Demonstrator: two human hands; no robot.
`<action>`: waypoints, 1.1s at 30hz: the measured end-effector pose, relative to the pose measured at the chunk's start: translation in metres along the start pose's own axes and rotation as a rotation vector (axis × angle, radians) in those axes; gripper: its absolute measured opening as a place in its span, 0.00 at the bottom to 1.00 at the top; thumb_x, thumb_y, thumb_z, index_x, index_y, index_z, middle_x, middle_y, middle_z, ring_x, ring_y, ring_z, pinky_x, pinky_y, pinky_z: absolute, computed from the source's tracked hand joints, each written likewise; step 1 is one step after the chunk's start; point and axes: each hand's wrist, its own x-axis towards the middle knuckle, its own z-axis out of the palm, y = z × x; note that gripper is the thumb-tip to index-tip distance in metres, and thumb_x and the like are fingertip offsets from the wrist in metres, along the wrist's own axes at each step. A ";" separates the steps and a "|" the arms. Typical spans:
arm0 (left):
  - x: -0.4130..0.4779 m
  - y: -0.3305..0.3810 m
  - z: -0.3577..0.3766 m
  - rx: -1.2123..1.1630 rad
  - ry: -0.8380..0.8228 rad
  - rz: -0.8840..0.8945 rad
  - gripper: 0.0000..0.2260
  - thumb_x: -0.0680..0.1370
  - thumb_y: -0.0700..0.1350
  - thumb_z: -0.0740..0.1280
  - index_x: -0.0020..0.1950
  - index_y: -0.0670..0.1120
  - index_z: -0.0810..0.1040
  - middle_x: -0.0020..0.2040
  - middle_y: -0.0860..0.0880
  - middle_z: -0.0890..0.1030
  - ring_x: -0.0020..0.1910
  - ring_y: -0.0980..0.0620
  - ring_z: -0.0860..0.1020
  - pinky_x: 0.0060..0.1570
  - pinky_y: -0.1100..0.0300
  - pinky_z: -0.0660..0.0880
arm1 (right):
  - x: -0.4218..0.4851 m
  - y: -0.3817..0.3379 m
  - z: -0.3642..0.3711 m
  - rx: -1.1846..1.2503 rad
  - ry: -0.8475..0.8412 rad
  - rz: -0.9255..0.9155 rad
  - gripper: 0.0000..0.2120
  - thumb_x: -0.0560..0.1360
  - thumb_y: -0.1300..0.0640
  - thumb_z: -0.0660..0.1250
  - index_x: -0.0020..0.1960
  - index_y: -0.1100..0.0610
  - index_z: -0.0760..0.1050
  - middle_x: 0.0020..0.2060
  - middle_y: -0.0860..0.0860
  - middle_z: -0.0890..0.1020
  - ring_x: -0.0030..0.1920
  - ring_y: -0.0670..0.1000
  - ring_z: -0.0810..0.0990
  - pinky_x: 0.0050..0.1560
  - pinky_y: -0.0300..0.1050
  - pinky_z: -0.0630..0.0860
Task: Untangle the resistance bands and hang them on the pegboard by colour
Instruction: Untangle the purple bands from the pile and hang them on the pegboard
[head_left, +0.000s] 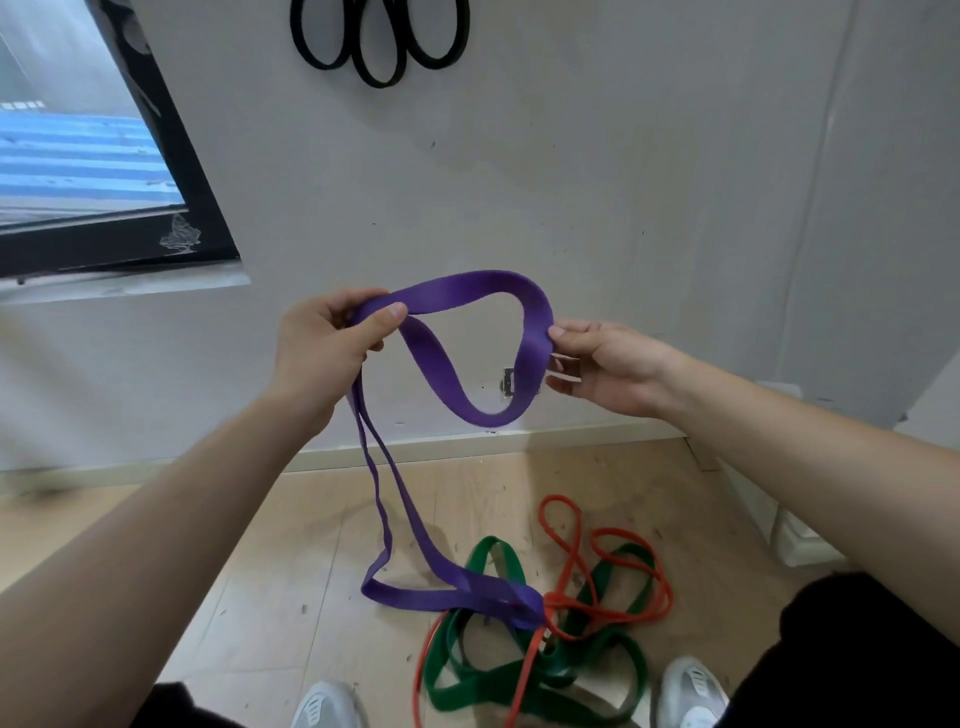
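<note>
Up at chest height in front of the white wall (675, 182), I've got the purple band (467, 286) stretched between both hands. My left hand (324, 338) is wrapped round one end of the top loop, thumb lying across the flat of the band and fingers curled behind it. My right hand (608, 364) is pinching the other side of that loop between thumb and fingertips, with the rest of the fingers loosely spread. Between the two hands the band arcs up over the top and also sags into a deep U below.

From under my left hand two purple strands drop straight down to the wooden floor (260, 597), and the bottom end lies on the pile there, crossing over the green band (457, 696) and the red band (558, 500). Those two are properly knotted up together, looping over and under each other right between my shoes (324, 706). I can't tell exactly how the purple one is caught in there, just that it meets the red right at the crossing.

Higher up on the wall, three black bands (379, 82) hang side by side, tops cut off by the edge of view. Off to the left is a dark-framed window (197, 208).
</note>
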 end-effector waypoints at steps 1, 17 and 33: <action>0.000 0.000 0.000 0.000 0.005 -0.005 0.12 0.76 0.48 0.74 0.58 0.47 0.84 0.45 0.49 0.84 0.36 0.57 0.79 0.40 0.63 0.76 | -0.001 -0.002 -0.001 0.017 0.003 -0.006 0.09 0.83 0.61 0.61 0.51 0.56 0.81 0.41 0.51 0.83 0.41 0.49 0.79 0.48 0.45 0.74; -0.003 0.003 0.006 -0.033 -0.053 -0.016 0.11 0.76 0.46 0.75 0.57 0.47 0.84 0.44 0.50 0.83 0.35 0.58 0.78 0.39 0.66 0.74 | -0.001 0.002 -0.017 -0.411 0.234 -0.145 0.08 0.81 0.54 0.66 0.58 0.49 0.81 0.56 0.47 0.82 0.57 0.50 0.77 0.58 0.48 0.70; -0.018 0.011 0.025 0.006 -0.370 0.079 0.19 0.69 0.51 0.75 0.58 0.45 0.84 0.45 0.49 0.84 0.39 0.56 0.81 0.44 0.65 0.78 | -0.017 0.001 0.047 -0.809 -0.185 -0.419 0.12 0.78 0.57 0.72 0.60 0.58 0.78 0.47 0.53 0.83 0.46 0.47 0.81 0.50 0.43 0.78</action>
